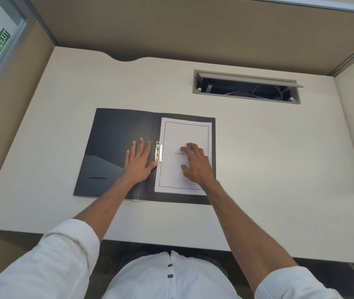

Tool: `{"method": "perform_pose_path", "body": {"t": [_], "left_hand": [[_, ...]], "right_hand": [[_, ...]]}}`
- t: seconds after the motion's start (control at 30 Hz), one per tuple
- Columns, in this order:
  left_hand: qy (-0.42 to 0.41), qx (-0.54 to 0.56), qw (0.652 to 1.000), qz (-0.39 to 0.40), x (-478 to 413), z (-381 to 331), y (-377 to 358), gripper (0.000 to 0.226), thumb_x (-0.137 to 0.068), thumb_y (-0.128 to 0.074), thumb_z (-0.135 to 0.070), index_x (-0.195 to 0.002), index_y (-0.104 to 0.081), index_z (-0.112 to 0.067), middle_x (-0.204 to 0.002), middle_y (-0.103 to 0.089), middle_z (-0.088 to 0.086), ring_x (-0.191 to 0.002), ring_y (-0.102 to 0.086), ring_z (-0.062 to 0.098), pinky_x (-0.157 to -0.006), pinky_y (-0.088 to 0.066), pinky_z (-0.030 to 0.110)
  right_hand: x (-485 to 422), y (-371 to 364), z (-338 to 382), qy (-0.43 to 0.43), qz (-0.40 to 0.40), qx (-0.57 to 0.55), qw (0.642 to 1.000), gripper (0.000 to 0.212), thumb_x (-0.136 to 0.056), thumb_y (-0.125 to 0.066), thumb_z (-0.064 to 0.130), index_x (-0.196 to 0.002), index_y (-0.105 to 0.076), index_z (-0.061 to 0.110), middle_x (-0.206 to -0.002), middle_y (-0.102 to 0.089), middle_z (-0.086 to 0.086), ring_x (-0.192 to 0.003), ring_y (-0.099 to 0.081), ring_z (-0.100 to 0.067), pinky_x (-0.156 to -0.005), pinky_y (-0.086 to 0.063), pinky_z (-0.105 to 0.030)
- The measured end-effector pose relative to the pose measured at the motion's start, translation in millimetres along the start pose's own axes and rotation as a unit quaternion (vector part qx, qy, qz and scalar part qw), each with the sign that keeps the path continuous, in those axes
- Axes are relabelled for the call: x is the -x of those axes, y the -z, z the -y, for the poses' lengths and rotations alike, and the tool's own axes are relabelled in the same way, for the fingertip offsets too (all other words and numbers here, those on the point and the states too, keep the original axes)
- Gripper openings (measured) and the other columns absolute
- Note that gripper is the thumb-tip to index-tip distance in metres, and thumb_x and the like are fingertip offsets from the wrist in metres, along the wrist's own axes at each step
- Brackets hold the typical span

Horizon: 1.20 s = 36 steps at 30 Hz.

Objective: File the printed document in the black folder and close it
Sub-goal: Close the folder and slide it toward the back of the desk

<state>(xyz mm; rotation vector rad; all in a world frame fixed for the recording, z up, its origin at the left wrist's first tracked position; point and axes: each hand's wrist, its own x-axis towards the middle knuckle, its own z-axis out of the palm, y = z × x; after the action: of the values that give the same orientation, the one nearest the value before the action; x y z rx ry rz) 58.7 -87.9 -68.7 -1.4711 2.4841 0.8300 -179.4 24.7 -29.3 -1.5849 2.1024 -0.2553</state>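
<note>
A black folder [115, 130] lies spread open on the white desk [268, 165]. The printed document [184, 132], a white sheet with a thin border and a short title, rests on the folder's right half. A metal clip [158, 151] sits at the spine, against the paper's left edge. My left hand [139, 161] lies flat on the inside of the left cover, fingers spread, thumb touching the clip's lower end. My right hand [195, 161] presses on the middle of the document with bent fingertips and covers part of the title.
An open cable tray [247, 87] with wires is sunk into the desk at the back right. Beige partition walls [193, 24] enclose the desk at the back and both sides. A green exit sign [0, 41] hangs at the far left.
</note>
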Motion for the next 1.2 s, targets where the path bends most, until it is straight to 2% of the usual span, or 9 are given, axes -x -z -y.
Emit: {"method": "perform_pose_path", "body": {"t": [0.13,0.27,0.43,0.53,0.67,0.8,0.9,1.03,1.2], "left_hand": [[-0.011,-0.005,1.000,-0.021,11.8,8.0,5.9,0.075,-0.115,-0.038,-0.052,-0.176,0.000,-0.029,-0.183,0.018,0.002,-0.169,0.020,0.027,-0.134,0.009,0.055],[-0.009,-0.015,0.997,-0.077,29.6,30.2,19.6,0.067,-0.115,-0.043,-0.043,-0.175,-0.015,-0.031,-0.185,0.005,0.005,-0.171,0.009,0.029,-0.136,0.004,0.056],[0.076,-0.006,0.985,-0.154,47.7,78.1,39.0,0.061,-0.113,-0.051,-0.035,-0.171,-0.034,-0.023,-0.183,-0.011,0.012,-0.171,-0.006,0.035,-0.135,-0.007,0.060],[0.135,0.008,0.975,-0.175,55.1,99.5,49.7,0.062,-0.112,-0.053,-0.030,-0.170,-0.035,-0.017,-0.182,-0.012,0.018,-0.169,-0.010,0.040,-0.135,-0.013,0.060],[0.181,0.068,0.961,-0.198,63.3,110.7,61.1,0.063,-0.111,-0.054,-0.024,-0.169,-0.033,-0.014,-0.179,-0.020,0.022,-0.167,-0.016,0.042,-0.134,-0.020,0.058],[0.243,0.186,0.924,-0.228,63.4,110.7,75.4,0.058,-0.108,-0.056,-0.019,-0.164,-0.039,-0.014,-0.159,-0.052,0.020,-0.152,-0.041,0.041,-0.122,-0.040,0.056],[0.264,0.235,0.900,-0.255,65.7,105.7,92.6,0.053,-0.106,-0.055,-0.013,-0.159,-0.046,-0.017,-0.151,-0.059,0.016,-0.139,-0.057,0.040,-0.116,-0.043,0.050],[0.235,0.213,0.904,-0.286,74.6,99.7,111.9,0.049,-0.103,-0.058,-0.009,-0.151,-0.058,-0.020,-0.144,-0.065,0.010,-0.130,-0.064,0.036,-0.110,-0.047,0.046],[0.197,0.211,0.906,-0.310,85.6,89.3,135.8,0.044,-0.098,-0.065,-0.008,-0.141,-0.070,-0.020,-0.129,-0.075,0.006,-0.115,-0.071,0.035,-0.105,-0.050,0.043]], "right_hand": [[-0.7,0.9,3.2,0.000,0.002,-0.004,1.000,0.066,-0.092,-0.074,0.022,-0.152,-0.049,0.020,-0.166,-0.036,-0.004,-0.147,-0.042,-0.031,-0.115,-0.045,-0.051],[-4.1,-4.0,18.3,-0.017,-0.027,-0.020,0.999,0.064,-0.092,-0.074,0.019,-0.152,-0.051,0.018,-0.164,-0.040,-0.007,-0.147,-0.044,-0.032,-0.121,-0.042,-0.051],[-9.3,-15.6,72.4,0.051,-0.037,-0.033,0.997,0.062,-0.093,-0.071,0.014,-0.152,-0.052,0.019,-0.161,-0.045,-0.008,-0.145,-0.047,-0.032,-0.119,-0.042,-0.052],[-13.9,-25.5,108.5,0.120,-0.009,-0.029,0.992,0.060,-0.090,-0.068,0.013,-0.148,-0.053,0.017,-0.159,-0.046,-0.008,-0.143,-0.047,-0.032,-0.116,-0.044,-0.050],[-20.5,-40.1,142.2,0.136,0.010,-0.028,0.990,0.062,-0.089,-0.068,0.014,-0.148,-0.053,0.015,-0.158,-0.046,-0.008,-0.144,-0.046,-0.032,-0.115,-0.045,-0.047],[-22.5,-53.7,158.5,0.122,0.022,-0.035,0.992,0.061,-0.090,-0.067,0.016,-0.148,-0.051,0.015,-0.156,-0.046,-0.007,-0.139,-0.047,-0.032,-0.108,-0.052,-0.047],[-23.2,-61.0,167.1,0.095,0.035,-0.056,0.993,0.061,-0.090,-0.067,0.018,-0.148,-0.050,0.016,-0.157,-0.043,-0.008,-0.140,-0.047,-0.033,-0.107,-0.054,-0.052],[-22.0,-58.6,173.2,0.073,0.032,-0.083,0.993,0.059,-0.090,-0.067,0.020,-0.147,-0.052,0.018,-0.157,-0.041,-0.006,-0.140,-0.046,-0.032,-0.107,-0.054,-0.054],[-17.3,-46.1,169.8,0.074,0.056,-0.092,0.991,0.070,-0.090,-0.070,0.020,-0.155,-0.046,0.017,-0.165,-0.035,-0.006,-0.147,-0.043,-0.033,-0.116,-0.047,-0.051]]}}
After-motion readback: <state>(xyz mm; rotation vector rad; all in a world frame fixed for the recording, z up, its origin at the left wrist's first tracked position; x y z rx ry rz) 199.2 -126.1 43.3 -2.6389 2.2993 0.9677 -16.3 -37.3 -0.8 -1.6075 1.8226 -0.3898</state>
